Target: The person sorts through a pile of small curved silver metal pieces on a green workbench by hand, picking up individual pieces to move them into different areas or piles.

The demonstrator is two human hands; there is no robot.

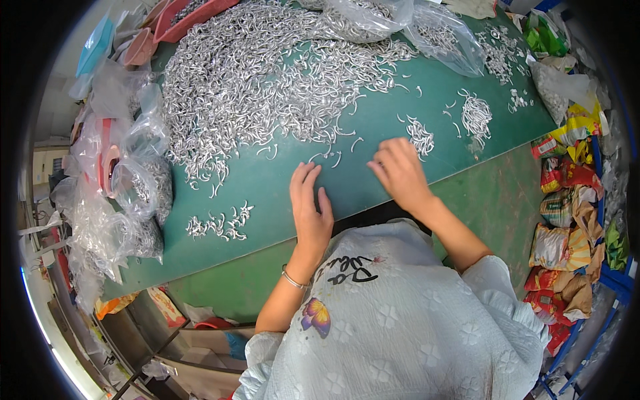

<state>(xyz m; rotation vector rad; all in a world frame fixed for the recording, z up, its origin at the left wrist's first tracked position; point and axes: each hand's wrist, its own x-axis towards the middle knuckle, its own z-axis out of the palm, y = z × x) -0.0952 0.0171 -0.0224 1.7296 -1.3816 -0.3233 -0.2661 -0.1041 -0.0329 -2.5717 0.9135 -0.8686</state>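
A large heap of small, curved, silvery metal pieces [240,80] covers much of the green tabletop [267,190]. My left hand [311,207] is at the heap's near edge, thumb apart from its stretched fingers, with a few loose pieces [335,160] just beyond the fingertips. My right hand [402,175] is over the table to the right, its fingers extended and the thumb apart. Nothing shows in either hand. A small pile of curved pieces [420,137] lies right beside the right hand's fingers, and a larger small pile [476,117] sits farther right.
Clear plastic bags of metal parts [143,193] line the left edge; another bag [443,40] rests at the back. A scattered group of pieces [223,223] lies at the near left. A red tray [190,17] stands far left. Colourful sacks [560,247] fill a blue rack on the right.
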